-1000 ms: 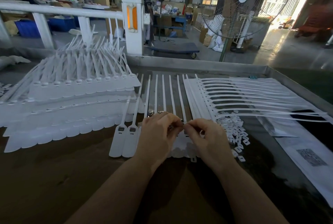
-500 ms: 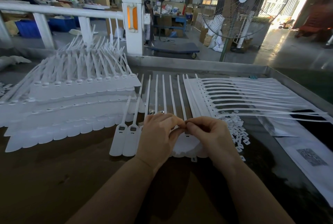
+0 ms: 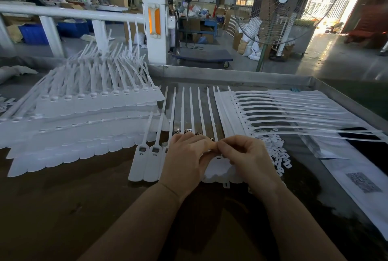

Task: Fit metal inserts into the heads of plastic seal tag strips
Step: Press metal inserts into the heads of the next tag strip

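Where the brown table (image 3: 63, 208) lay nearest us, our forearms reached forward and our hands met over a row of white strips (image 3: 190, 111). These strips lay flat side by side at the table's middle, their broad paddle-shaped heads (image 3: 144, 164) toward us and their thin tails pointing away. Two heads at the left of the row showed small dark rectangular slots. Our left hand (image 3: 184, 159) rested knuckles-up on the heads, fingers curled, its thumb tip pressed against the fingertips of our right hand (image 3: 249, 159). Our right fingers were curled and pinched together above one head; whatever small piece sat between the two hands was hidden, so we could not tell what they held. Just beyond our left knuckles a few shiny metal inserts (image 3: 189, 131) lay on the strips. Beside our right hand sat a heap of small white clips (image 3: 279, 153). Farther off, stacked strips (image 3: 88, 109) lay to the left and fanned strips (image 3: 294, 113) to the right.
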{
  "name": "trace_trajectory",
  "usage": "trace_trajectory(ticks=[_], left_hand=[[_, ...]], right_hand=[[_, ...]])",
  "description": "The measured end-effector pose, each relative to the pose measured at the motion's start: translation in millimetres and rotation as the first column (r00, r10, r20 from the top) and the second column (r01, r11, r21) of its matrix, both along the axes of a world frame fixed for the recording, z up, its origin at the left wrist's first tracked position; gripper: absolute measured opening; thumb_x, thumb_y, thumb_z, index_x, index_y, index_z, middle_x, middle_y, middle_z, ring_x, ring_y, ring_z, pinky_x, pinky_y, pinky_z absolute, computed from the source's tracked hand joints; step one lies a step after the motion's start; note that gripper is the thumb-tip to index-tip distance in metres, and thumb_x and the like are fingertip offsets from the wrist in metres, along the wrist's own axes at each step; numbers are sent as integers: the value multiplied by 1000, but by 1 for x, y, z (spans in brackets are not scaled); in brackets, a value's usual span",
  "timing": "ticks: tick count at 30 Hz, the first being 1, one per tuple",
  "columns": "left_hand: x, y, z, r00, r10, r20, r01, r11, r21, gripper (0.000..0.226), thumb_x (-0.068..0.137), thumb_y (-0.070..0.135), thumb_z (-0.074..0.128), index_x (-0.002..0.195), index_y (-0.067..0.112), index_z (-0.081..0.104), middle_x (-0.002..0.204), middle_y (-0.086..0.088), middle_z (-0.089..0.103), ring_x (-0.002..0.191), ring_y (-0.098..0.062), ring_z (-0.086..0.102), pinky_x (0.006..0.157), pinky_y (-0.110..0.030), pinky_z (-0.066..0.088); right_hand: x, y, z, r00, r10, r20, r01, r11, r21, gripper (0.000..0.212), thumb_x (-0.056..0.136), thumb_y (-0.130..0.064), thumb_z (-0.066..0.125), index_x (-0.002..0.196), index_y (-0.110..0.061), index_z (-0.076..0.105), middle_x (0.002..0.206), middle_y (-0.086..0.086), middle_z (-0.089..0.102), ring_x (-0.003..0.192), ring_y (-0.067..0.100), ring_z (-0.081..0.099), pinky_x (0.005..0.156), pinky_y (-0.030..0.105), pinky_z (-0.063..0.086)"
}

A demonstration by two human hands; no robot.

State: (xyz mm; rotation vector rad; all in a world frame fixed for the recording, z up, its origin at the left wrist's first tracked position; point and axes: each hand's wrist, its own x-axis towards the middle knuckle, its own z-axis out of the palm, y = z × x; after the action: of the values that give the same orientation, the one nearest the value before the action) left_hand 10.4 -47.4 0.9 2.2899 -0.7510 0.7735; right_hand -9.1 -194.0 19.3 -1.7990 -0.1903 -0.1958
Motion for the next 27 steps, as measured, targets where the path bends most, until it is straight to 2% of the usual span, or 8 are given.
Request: trace_trajectory(ticks=[3, 6, 10, 13, 16, 20, 24, 27], left_hand=[[1, 0, 0, 999, -14, -31, 13, 999, -34, 8, 80, 19, 65, 82, 18, 72, 80, 6, 70, 75, -12, 59, 77, -26, 33], [3, 1, -3, 995, 7, -101, -17, 995, -100, 4, 82, 17, 68, 86, 18, 71, 83, 7, 67, 79, -5, 51, 81, -27, 34], [6, 2, -5, 982, 22, -186, -50, 988, -147, 5, 83, 16, 68, 87, 16, 70, 83, 9, 64, 79, -6, 50, 86, -31, 41], [7, 2, -6, 978, 37, -203, -66, 988, -143, 5, 83, 17, 67, 88, 16, 70, 81, 17, 56, 79, -4, 47, 86, -33, 43], [8, 3, -9, 972, 51, -229, -79, 990, -116, 12, 86, 26, 65, 96, 21, 68, 86, 16, 58, 85, -2, 46, 90, -28, 39], [8, 3, -13, 957, 90, -275, -96, 995, -11, 33, 86, 44, 57, 115, 28, 62, 115, 12, 60, 109, -8, 44, 98, -28, 29], [9, 3, -15, 957, 117, -265, -111, 993, 37, 42, 84, 51, 57, 120, 31, 59, 121, 15, 57, 112, -5, 40, 91, -21, 18], [11, 5, -17, 948, 159, -278, -144, 987, 73, 44, 83, 51, 60, 123, 33, 56, 126, 16, 53, 117, -6, 37, 91, -22, 14]], right_hand=[[1, 0, -1, 1000, -9, 11, 10, 1000, -16, 16, 86, -14, 61, 75, -22, 70, 66, -13, 68, 65, -7, 61, 57, 3, 42], [3, -1, -5, 996, -81, 27, 82, 996, -31, 13, 87, -15, 62, 77, -19, 68, 70, -8, 69, 66, -3, 61, 58, 5, 43], [5, -3, -7, 985, -170, 34, 169, 985, 29, 10, 86, -7, 62, 85, -17, 64, 70, -3, 69, 64, -1, 62, 58, 6, 45], [5, -6, -7, 975, -215, 65, 215, 977, -2, 17, 88, -7, 59, 91, -23, 65, 75, -6, 68, 70, -3, 63, 62, 5, 46], [6, -10, -7, 952, -290, 99, 296, 954, -50, 16, 88, -7, 59, 95, -19, 67, 83, -5, 68, 75, 1, 63, 66, 8, 48], [8, -13, -8, 915, -383, 127, 395, 914, -94, 15, 88, -9, 59, 89, -24, 63, 83, -7, 65, 78, 6, 63, 65, 11, 50], [10, -18, -9, 882, -450, 136, 465, 879, -104, 10, 87, -8, 62, 91, -15, 67, 81, -4, 67, 78, 6, 64, 66, 13, 50], [11, -21, -9, 862, -482, 157, 504, 848, -161, 5, 84, -10, 65, 87, -14, 68, 76, -8, 65, 73, 3, 62, 60, 9, 46]])
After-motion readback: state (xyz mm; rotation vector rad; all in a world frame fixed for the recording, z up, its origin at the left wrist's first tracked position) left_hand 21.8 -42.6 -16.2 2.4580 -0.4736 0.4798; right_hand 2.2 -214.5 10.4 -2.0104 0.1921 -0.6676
